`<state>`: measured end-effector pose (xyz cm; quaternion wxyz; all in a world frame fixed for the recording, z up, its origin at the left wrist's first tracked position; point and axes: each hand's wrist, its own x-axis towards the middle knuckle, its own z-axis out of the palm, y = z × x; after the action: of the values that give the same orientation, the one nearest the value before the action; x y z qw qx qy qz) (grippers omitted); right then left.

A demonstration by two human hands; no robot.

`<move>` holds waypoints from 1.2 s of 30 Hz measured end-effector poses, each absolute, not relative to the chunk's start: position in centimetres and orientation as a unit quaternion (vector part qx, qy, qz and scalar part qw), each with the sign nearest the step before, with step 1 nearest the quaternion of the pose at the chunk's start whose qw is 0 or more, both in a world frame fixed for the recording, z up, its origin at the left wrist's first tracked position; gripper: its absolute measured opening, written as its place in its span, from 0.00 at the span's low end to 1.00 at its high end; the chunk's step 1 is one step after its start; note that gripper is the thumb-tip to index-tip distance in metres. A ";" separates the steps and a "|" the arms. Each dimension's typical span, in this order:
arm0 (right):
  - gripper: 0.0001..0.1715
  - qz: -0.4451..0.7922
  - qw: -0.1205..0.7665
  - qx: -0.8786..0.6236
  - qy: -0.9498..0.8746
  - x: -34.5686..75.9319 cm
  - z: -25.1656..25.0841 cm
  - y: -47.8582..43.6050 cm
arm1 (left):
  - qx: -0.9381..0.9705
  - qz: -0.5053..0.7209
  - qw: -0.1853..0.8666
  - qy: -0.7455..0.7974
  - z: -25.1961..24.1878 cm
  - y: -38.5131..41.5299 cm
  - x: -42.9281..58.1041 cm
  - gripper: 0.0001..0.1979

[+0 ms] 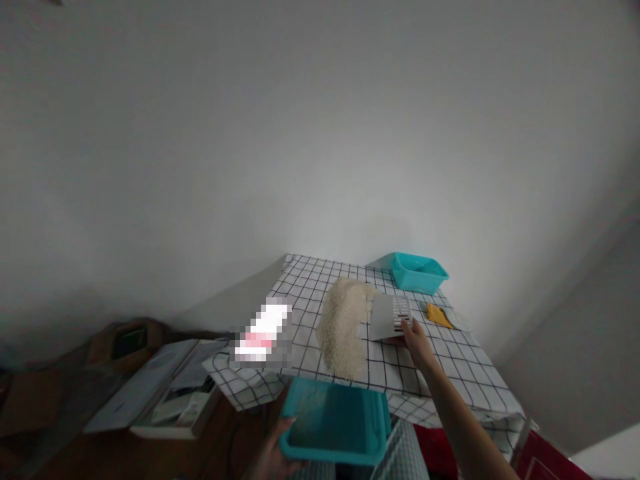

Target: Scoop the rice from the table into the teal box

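My right hand (416, 341) reaches onto the checked tablecloth (450, 373) and grips a white scraper-like card with dark stripes (390, 319), set upright against the right side of a long pile of rice (343, 327). My left hand (273, 457) holds the left rim of a teal tray (335, 421) just below the table's near edge, under the end of the rice pile. A thin scatter of grains lies in that tray.
A second teal tray (419, 272) stands at the table's far right corner. An orange piece (439, 315) lies near the right edge. A blurred white and pink object (263, 332) sits on the left. Papers and boxes (160, 390) lie on the floor left of the table.
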<state>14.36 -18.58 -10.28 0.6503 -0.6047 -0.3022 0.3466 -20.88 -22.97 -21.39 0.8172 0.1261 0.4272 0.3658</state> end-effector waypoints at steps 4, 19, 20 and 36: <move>0.11 0.381 0.639 -0.595 -0.304 13.7 -10.6 -17.2 | 0.128 0.361 0.814 0.436 -20.7 -23.2 -20.8 0.26; 0.26 0.437 0.630 -0.546 -0.336 7.9 -12.1 -21.3 | 0.096 0.347 0.830 0.426 -20.4 -22.7 -21.3 0.35; 0.27 0.439 0.628 -0.548 -0.337 7.6 -12.0 -21.9 | 0.094 0.348 0.832 0.421 -20.0 -22.8 -21.3 0.35; 0.37 0.443 0.604 -0.585 -0.312 4.5 -14.2 -29.0 | 0.102 0.338 0.870 0.345 -23.7 -22.1 -22.3 0.43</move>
<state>4.54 -29.03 -14.23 0.6037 -0.5846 -0.3123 0.4430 -22.26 -22.13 -23.69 0.8697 0.1020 0.3454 0.3376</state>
